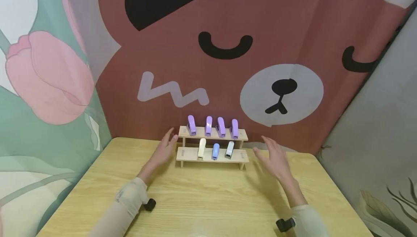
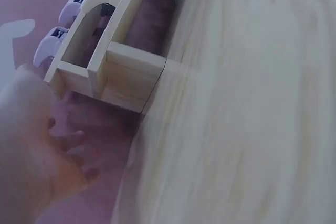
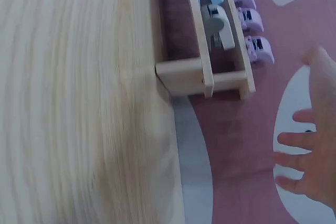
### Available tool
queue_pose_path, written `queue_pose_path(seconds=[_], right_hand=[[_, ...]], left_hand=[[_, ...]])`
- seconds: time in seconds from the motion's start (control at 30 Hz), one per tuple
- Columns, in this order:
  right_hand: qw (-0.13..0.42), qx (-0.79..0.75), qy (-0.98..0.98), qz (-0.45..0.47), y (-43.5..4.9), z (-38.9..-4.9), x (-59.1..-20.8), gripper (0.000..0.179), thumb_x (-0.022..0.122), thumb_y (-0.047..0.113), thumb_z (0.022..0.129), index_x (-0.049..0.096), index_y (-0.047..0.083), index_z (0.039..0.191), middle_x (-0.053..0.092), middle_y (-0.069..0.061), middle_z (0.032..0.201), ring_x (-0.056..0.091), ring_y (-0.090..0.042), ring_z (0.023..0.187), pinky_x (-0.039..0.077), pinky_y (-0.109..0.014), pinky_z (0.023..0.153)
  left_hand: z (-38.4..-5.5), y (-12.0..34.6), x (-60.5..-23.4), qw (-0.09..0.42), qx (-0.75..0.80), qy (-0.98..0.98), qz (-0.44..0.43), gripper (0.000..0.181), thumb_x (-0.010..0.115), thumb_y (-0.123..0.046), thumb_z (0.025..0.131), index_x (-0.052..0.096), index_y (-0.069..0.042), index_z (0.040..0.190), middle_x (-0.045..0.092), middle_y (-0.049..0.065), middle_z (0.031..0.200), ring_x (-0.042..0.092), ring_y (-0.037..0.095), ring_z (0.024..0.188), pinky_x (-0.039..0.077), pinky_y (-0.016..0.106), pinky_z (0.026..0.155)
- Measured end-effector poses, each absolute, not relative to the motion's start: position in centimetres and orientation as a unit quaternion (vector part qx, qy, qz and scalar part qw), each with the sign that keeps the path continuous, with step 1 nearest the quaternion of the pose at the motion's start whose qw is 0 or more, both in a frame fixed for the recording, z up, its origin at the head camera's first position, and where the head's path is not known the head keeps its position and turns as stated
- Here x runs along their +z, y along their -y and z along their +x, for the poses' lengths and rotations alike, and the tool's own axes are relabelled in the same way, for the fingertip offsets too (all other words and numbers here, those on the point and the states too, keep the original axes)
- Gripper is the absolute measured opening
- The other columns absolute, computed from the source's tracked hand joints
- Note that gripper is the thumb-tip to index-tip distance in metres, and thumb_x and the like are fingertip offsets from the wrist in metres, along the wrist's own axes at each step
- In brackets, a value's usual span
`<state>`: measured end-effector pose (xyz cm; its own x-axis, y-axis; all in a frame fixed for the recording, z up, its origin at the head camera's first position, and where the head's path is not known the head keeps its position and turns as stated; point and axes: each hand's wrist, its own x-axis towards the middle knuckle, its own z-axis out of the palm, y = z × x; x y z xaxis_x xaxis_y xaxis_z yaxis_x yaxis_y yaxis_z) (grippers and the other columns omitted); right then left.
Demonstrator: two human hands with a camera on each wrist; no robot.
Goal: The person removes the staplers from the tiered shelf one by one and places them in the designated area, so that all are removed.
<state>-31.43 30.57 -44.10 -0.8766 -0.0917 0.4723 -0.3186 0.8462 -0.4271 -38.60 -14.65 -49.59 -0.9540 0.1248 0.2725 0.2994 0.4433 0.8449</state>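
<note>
Head view puts the two-tier wooden rack [image 1: 243,156] near the far edge of the table [image 1: 202,197], seven staplers standing on it. Along the upper tier I count four purple staplers [image 1: 221,127], the leftmost set a little apart from the other three. On the lower tier, from left to right, stand a cream stapler [image 1: 202,149], a blue stapler [image 1: 215,151] and a whitish-grey stapler [image 1: 230,149], with gaps between them. The person's left hand [image 1: 161,152] reaches to the rack's left end, fingers extended and loose around nothing, thumb just beside the upper board; whether it touches, I can't tell from here. Over on the other side, the right hand [image 1: 275,159] is held just off the rack's right end, its fingers spread, as the right wrist view also shows. Both forearms come in from the near side in pale sleeves [image 1: 112,210], a small black device [image 1: 150,204] at each wrist. Behind the table hangs a cloth printed with a big brown bear [image 1: 277,16]; a pink tulip [image 1: 49,79] on green fills the left side.
</note>
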Motion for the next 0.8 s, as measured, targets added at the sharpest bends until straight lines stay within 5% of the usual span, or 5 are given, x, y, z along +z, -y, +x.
queue_pose_path(seconds=[0.13,0.3,0.6,0.8], right_hand=[[0.268,0.339,0.896,0.100,-29.0,-31.6,-43.7,0.048,0.062,0.033,0.102,0.058,0.003,0.139,0.061,-0.019,0.132,0.057,-0.040,0.118,0.044,-0.058,0.094],[0.312,0.395,0.857,0.104,-27.1,-32.3,-43.3,0.027,0.064,0.010,0.097,0.067,-0.002,0.121,0.068,-0.018,0.113,0.064,-0.033,0.102,0.051,-0.049,0.086],[0.316,0.427,0.841,0.098,-23.8,-34.4,-42.5,0.025,0.067,-0.001,0.090,0.069,-0.008,0.113,0.068,-0.020,0.106,0.067,-0.032,0.089,0.055,-0.047,0.079],[0.307,0.425,0.847,0.089,-22.6,-35.2,-42.7,0.030,0.072,0.004,0.088,0.068,-0.007,0.115,0.068,-0.018,0.101,0.067,-0.030,0.085,0.055,-0.044,0.078]], left_hand=[[-39.2,14.6,-49.6,0.027,-0.650,0.756,-0.075,0.071,0.032,-0.058,0.108,0.019,-0.017,0.164,0.031,0.018,0.161,0.031,0.041,0.144,0.019,0.058,0.116],[-40.1,14.0,-49.6,-0.017,-0.781,0.623,-0.041,0.071,0.030,-0.057,0.108,0.021,-0.012,0.163,0.037,0.018,0.158,0.034,0.037,0.144,0.020,0.052,0.117],[-41.4,13.0,-50.2,-0.004,-0.832,0.550,-0.074,0.059,0.034,-0.048,0.111,0.030,-0.017,0.161,0.036,0.006,0.160,0.032,0.026,0.145,0.019,0.045,0.118],[-41.3,12.7,-50.8,0.009,-0.831,0.546,-0.100,0.059,0.048,-0.043,0.108,0.034,-0.020,0.161,0.036,0.002,0.161,0.029,0.025,0.147,0.018,0.045,0.118]])
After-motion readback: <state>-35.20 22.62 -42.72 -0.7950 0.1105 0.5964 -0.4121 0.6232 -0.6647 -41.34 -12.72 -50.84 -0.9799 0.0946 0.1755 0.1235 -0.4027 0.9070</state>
